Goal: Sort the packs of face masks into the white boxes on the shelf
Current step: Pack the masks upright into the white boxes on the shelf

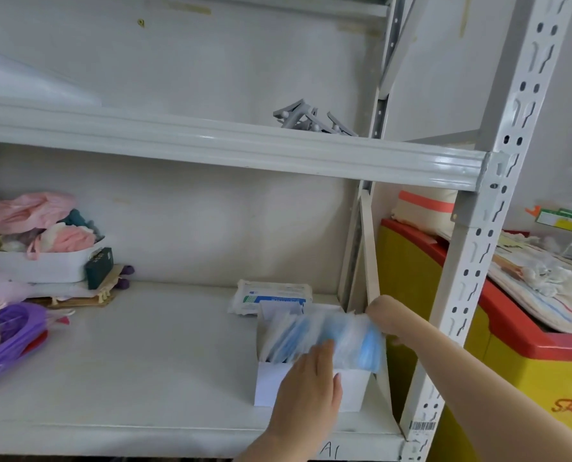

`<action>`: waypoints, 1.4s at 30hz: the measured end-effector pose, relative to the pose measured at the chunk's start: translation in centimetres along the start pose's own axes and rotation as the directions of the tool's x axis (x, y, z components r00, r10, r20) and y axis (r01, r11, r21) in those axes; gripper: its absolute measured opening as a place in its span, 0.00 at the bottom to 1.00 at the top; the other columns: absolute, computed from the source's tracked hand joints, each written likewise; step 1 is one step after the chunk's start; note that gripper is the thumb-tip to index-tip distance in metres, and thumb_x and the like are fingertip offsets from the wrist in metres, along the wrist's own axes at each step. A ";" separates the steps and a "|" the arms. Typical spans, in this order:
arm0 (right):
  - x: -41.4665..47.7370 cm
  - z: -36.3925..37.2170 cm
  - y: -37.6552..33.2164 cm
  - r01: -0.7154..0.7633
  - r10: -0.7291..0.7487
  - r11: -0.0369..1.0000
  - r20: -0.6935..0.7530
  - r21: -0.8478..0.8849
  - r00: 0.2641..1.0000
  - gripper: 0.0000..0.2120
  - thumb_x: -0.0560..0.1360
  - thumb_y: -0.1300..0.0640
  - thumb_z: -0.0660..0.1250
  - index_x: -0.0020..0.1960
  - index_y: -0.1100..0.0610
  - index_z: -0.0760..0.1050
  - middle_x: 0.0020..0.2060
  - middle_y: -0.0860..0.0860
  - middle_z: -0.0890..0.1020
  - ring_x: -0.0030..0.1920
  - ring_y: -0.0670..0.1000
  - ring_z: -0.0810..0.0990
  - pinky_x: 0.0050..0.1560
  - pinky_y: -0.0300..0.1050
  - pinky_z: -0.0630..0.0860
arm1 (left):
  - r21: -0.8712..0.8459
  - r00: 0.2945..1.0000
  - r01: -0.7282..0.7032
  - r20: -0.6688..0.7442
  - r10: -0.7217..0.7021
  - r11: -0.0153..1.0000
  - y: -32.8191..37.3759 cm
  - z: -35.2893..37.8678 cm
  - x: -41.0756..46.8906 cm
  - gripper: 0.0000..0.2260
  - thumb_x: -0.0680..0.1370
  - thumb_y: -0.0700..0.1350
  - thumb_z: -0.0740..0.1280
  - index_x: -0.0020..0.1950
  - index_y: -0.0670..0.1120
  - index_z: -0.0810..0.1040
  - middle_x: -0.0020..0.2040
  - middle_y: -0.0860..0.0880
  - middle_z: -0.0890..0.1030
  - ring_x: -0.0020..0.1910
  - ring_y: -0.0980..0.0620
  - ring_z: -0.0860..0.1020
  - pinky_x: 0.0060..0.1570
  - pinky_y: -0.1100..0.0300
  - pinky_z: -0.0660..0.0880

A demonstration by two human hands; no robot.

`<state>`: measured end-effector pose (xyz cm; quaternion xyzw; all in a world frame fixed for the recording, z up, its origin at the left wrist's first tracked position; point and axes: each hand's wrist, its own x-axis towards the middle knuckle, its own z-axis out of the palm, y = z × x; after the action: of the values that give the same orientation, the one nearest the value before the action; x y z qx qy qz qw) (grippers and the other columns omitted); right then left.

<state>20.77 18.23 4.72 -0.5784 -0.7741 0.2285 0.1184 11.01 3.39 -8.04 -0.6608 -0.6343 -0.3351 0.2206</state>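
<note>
Hands meet over the white cardboard box [311, 388] on the grey metal shelf [144, 361]. Right hand [383, 316] grasps the clear-wrapped pack of blue face masks [344, 338]. Left hand [306, 391] lies spread against the pack, gripping nothing.

A white metal shelving unit [231, 151] with slotted uprights [498, 208] stands against a pale wall [211, 61]; beside it sits a yellow, red-rimmed cabinet [418, 271].
</note>
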 end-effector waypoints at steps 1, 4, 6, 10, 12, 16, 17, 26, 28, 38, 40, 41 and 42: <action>-0.5 0.3 0.4 0.017 -0.017 0.998 0.002 0.066 1.000 0.17 0.81 0.61 0.54 0.64 0.67 0.72 0.60 0.64 0.77 0.60 0.63 0.77 0.58 0.54 0.77 | -0.072 0.995 0.092 0.034 -0.090 0.993 0.3 0.2 0.2 0.28 0.67 0.55 0.75 0.63 0.48 0.73 0.47 0.55 0.82 0.36 0.62 0.82 0.33 0.72 0.78; -1.4 0.9 0.6 0.038 -0.037 0.980 -0.011 0.196 0.999 0.17 0.81 0.55 0.55 0.64 0.63 0.73 0.58 0.63 0.78 0.56 0.63 0.79 0.53 0.55 0.78 | -0.105 0.972 0.229 0.072 -0.222 0.968 0.9 0.3 1.5 0.31 0.69 0.58 0.73 0.68 0.47 0.68 0.49 0.54 0.83 0.40 0.61 0.83 0.34 0.71 0.79; -1.8 1.1 -0.1 0.021 -0.020 0.966 -0.005 0.256 1.000 0.16 0.82 0.52 0.56 0.64 0.60 0.71 0.54 0.59 0.78 0.46 0.56 0.80 0.46 0.48 0.78 | -0.096 0.936 0.342 0.127 -0.329 0.935 1.6 0.2 3.2 0.29 0.79 0.57 0.60 0.76 0.46 0.59 0.60 0.50 0.79 0.54 0.56 0.81 0.49 0.65 0.80; -2.1 1.8 -1.0 0.019 -0.014 0.946 -0.016 0.325 1.000 0.20 0.82 0.47 0.54 0.66 0.58 0.68 0.51 0.56 0.77 0.39 0.49 0.76 0.43 0.45 0.78 | -0.067 0.911 0.403 0.120 -0.394 0.913 1.6 1.2 5.4 0.35 0.76 0.63 0.36 0.77 0.47 0.53 0.68 0.48 0.74 0.62 0.52 0.77 0.58 0.60 0.77; -2.1 2.5 -0.6 0.042 -0.018 0.931 -0.068 0.364 0.997 0.25 0.80 0.42 0.56 0.70 0.56 0.64 0.58 0.56 0.76 0.48 0.53 0.79 0.48 0.48 0.80 | -0.143 0.880 0.471 0.149 -0.451 0.870 1.0 0.9 6.1 0.38 0.72 0.67 0.36 0.75 0.48 0.56 0.62 0.48 0.78 0.55 0.51 0.80 0.49 0.60 0.80; -3.0 4.4 1.2 0.057 0.044 0.862 -0.185 0.505 0.982 0.33 0.76 0.40 0.63 0.73 0.55 0.58 0.64 0.56 0.74 0.58 0.58 0.78 0.52 0.52 0.81 | -0.261 0.861 0.505 0.217 -0.459 0.823 -1.0 -0.3 6.8 0.27 0.81 0.57 0.56 0.77 0.50 0.52 0.52 0.46 0.81 0.42 0.53 0.79 0.35 0.65 0.71; -3.2 5.0 1.8 0.085 0.034 0.844 -0.210 0.530 0.977 0.33 0.75 0.40 0.64 0.73 0.55 0.58 0.64 0.56 0.74 0.59 0.58 0.78 0.53 0.52 0.80 | -0.272 0.868 0.490 0.234 -0.437 0.828 -1.4 -0.5 6.7 0.28 0.82 0.54 0.56 0.78 0.51 0.48 0.51 0.45 0.80 0.39 0.54 0.76 0.33 0.66 0.68; -5.5 8.9 3.4 0.299 -0.102 0.763 -0.349 0.574 0.931 0.24 0.80 0.46 0.57 0.73 0.54 0.60 0.46 0.46 0.77 0.43 0.44 0.76 0.36 0.32 0.71 | -0.327 0.886 0.445 0.297 -0.356 0.834 -3.2 -0.3 6.3 0.22 0.82 0.37 0.53 0.74 0.55 0.63 0.71 0.49 0.69 0.64 0.53 0.72 0.59 0.60 0.72; -5.7 9.0 3.4 0.324 -0.117 0.772 -0.378 0.547 0.918 0.22 0.81 0.49 0.56 0.72 0.55 0.60 0.42 0.44 0.76 0.38 0.41 0.75 0.28 0.31 0.70 | -0.306 0.876 0.460 0.308 -0.370 0.833 -3.2 0.0 6.3 0.19 0.82 0.38 0.53 0.71 0.51 0.69 0.70 0.49 0.69 0.65 0.50 0.72 0.63 0.56 0.71; -5.0 10.4 3.1 0.345 -0.154 0.718 -0.346 0.605 0.926 0.21 0.78 0.50 0.64 0.69 0.53 0.66 0.58 0.43 0.76 0.55 0.42 0.76 0.43 0.27 0.72 | -0.291 0.866 0.485 0.294 -0.405 0.825 -2.5 0.2 6.4 0.26 0.77 0.65 0.59 0.69 0.51 0.66 0.66 0.51 0.68 0.57 0.52 0.76 0.50 0.61 0.74; -4.8 10.4 3.4 0.330 -0.107 0.717 -0.370 0.615 0.923 0.21 0.79 0.51 0.63 0.70 0.53 0.65 0.57 0.45 0.76 0.52 0.43 0.76 0.39 0.27 0.71 | -0.299 0.871 0.482 0.262 -0.415 0.823 -3.0 0.3 6.2 0.24 0.77 0.62 0.60 0.68 0.50 0.67 0.65 0.51 0.69 0.53 0.53 0.76 0.49 0.62 0.74; -4.6 10.4 3.6 0.315 -0.071 0.721 -0.386 0.617 0.920 0.20 0.80 0.53 0.61 0.71 0.53 0.63 0.57 0.48 0.77 0.48 0.44 0.77 0.37 0.29 0.71 | -0.310 0.874 0.480 0.249 -0.417 0.821 -3.1 0.4 6.1 0.23 0.78 0.61 0.61 0.68 0.50 0.68 0.65 0.50 0.69 0.51 0.54 0.75 0.49 0.63 0.74; -4.5 10.3 3.6 0.295 -0.033 0.732 -0.401 0.614 0.916 0.20 0.81 0.54 0.58 0.72 0.53 0.61 0.55 0.50 0.79 0.44 0.45 0.78 0.33 0.32 0.71 | -0.322 0.877 0.476 0.240 -0.416 0.818 -3.2 0.4 6.0 0.22 0.78 0.60 0.61 0.68 0.50 0.68 0.64 0.50 0.69 0.49 0.54 0.75 0.48 0.63 0.74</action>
<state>20.57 12.52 -5.65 -0.4580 -0.6550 0.3658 0.4768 7.71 8.14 -4.40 -0.5473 -0.7122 -0.4374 -0.0446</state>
